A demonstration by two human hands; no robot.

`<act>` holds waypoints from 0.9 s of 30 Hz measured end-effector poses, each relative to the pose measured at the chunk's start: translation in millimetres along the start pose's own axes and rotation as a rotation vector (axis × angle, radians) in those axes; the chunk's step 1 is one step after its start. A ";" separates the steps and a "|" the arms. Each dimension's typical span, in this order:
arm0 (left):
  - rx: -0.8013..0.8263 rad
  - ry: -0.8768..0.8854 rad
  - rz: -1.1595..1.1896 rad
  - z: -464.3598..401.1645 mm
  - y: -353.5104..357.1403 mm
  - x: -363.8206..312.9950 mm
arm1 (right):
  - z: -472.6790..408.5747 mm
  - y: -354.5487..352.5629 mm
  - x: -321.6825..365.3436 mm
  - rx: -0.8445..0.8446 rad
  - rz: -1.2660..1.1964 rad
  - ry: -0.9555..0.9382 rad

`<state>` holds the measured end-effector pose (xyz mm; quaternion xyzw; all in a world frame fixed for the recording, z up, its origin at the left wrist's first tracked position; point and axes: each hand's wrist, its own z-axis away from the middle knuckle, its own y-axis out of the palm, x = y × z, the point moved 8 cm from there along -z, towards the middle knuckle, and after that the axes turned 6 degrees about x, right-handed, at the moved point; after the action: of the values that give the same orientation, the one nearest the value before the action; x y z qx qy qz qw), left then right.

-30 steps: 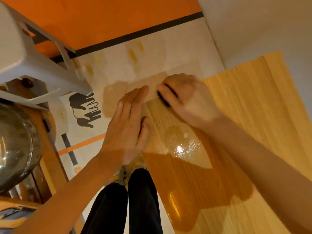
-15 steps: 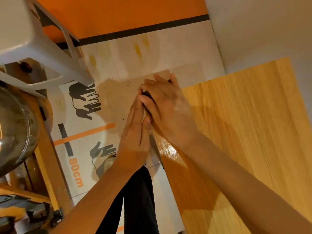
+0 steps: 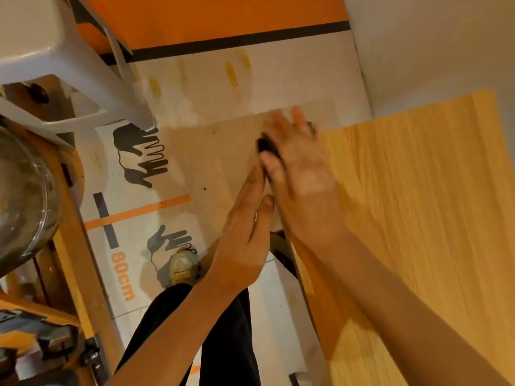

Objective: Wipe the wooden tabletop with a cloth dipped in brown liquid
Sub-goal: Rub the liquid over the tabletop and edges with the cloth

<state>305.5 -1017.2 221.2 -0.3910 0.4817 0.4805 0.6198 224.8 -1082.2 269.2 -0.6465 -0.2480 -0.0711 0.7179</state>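
The wooden tabletop (image 3: 418, 218) fills the right half of the head view, its near-left part darker and wet. My right hand (image 3: 301, 174) lies over the board's far-left corner and holds a small dark cloth (image 3: 266, 146), of which only a bit shows under the thumb and fingers. My left hand (image 3: 245, 232) is beside it with straight fingers, resting along the board's left edge and touching the right hand.
A white plastic stool (image 3: 64, 71) stands at the upper left. A glass bowl (image 3: 25, 196) sits on a wooden frame (image 3: 78, 274) at the left. Printed paper (image 3: 133, 207) covers the floor; my dark trouser legs (image 3: 223, 344) and a shoe (image 3: 182, 264) are below.
My right hand slid the cloth left along the far edge to the board's corner, meeting the left hand. The view shifted left, so the glossy wet patch is out of sight under my arms.
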 end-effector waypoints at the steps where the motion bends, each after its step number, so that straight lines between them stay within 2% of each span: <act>1: 0.017 -0.002 0.002 -2.2 -0.2 -0.6 | -0.8 5.1 9.1 0.055 -0.002 -0.058; 3: 0.063 0.002 -0.009 -4.6 -0.8 -2.2 | -6.2 3.4 6.0 0.111 -0.017 -0.076; 8: 0.185 -0.042 -0.059 -2.7 -1.8 11.2 | 50.7 1.6 5.3 0.096 -0.019 0.057; 10: 0.227 -0.053 -0.075 -3.0 -2.7 14.1 | 80.1 3.6 7.2 0.114 -0.001 0.062; 12: 0.237 -0.041 -0.070 -4.9 -2.8 11.8 | 71.2 1.2 2.3 0.108 0.002 0.062; 17: 0.132 0.020 -0.030 -1.3 4.7 5.0 | -12.0 -4.6 -11.2 0.036 -0.009 0.128; 24: 0.055 0.060 0.042 -2.0 14.9 16.2 | 102.7 1.2 -2.4 0.160 0.032 0.044; 27: 0.021 0.077 0.085 -3.0 19.3 14.7 | 76.2 -1.2 -7.0 0.212 0.096 -0.038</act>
<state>287.1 -1012.3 205.8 -0.3817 0.5263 0.4859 0.5841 198.1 -1010.5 270.2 -0.5795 -0.2364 0.0021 0.7799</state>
